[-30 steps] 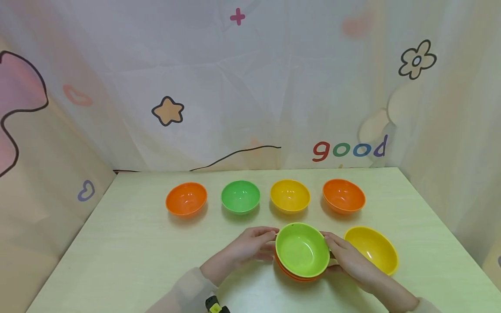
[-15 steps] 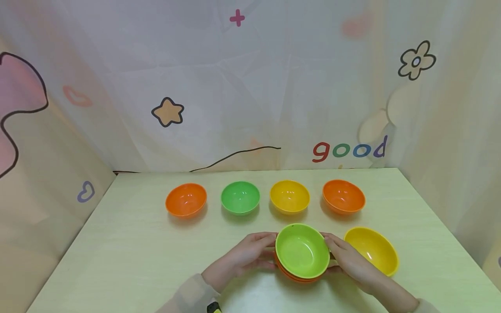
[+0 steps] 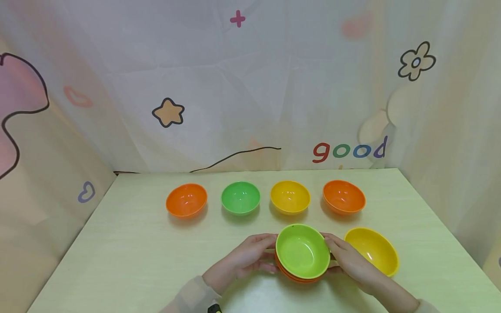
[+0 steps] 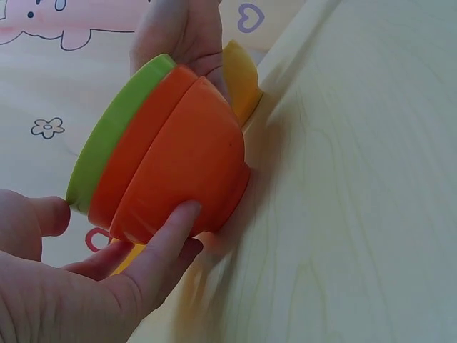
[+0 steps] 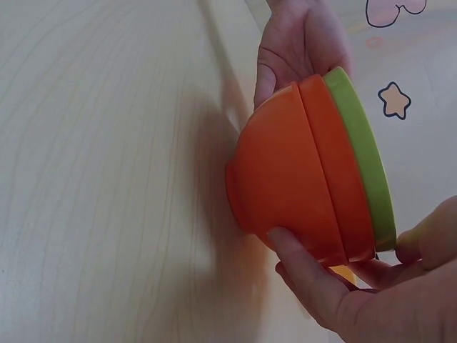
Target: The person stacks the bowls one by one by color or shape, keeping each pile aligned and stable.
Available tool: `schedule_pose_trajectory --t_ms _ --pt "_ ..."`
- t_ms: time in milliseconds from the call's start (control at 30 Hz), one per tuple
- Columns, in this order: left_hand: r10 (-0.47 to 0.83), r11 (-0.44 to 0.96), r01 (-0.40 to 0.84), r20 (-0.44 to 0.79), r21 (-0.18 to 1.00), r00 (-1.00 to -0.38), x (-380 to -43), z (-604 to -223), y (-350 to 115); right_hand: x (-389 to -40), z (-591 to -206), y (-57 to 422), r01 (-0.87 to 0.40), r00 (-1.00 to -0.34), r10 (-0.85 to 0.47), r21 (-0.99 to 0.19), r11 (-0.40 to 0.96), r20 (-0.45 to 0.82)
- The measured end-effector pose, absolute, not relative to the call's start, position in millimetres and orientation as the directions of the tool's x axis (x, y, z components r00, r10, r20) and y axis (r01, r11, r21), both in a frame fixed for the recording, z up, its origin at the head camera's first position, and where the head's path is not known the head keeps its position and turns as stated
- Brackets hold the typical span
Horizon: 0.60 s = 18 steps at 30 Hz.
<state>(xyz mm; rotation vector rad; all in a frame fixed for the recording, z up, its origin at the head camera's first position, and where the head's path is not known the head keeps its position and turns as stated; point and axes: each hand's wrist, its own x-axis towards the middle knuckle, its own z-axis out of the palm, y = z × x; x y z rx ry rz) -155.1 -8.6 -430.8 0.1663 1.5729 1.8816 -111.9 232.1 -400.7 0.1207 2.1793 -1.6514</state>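
A lime green bowl (image 3: 302, 251) sits nested on top of two stacked orange bowls (image 4: 187, 161) near the front middle of the table. My left hand (image 3: 250, 255) holds the stack from the left, its thumb at the green rim and its fingers against the lower orange bowl. From the right side my right hand (image 3: 348, 259) grips the same stack, thumb near the rim and fingers (image 5: 303, 268) on the orange wall. The stack's foot is close to the tabletop; I cannot tell if it touches.
Along the back of the table (image 3: 129, 243) stand an orange bowl (image 3: 186, 201), a green bowl (image 3: 240, 198), a yellow bowl (image 3: 290, 198) and another orange bowl (image 3: 343, 197). A larger-looking yellow bowl (image 3: 373, 250) is just beyond my right hand. A printed curtain encloses the table.
My left hand's fingers have shifted slightly lower around the stack's left side. The right hand and all the bowls look practically unmoved.
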Motion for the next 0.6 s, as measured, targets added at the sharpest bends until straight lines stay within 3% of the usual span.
schedule_pose_trajectory --t_ms 600 --pt "0.556 -0.056 -0.405 -0.309 0.912 -0.771 -155.4 -432.5 -8.1 -111.5 -399.0 232.4 0.292 -0.922 -0.166 -0.91 0.295 -0.35"
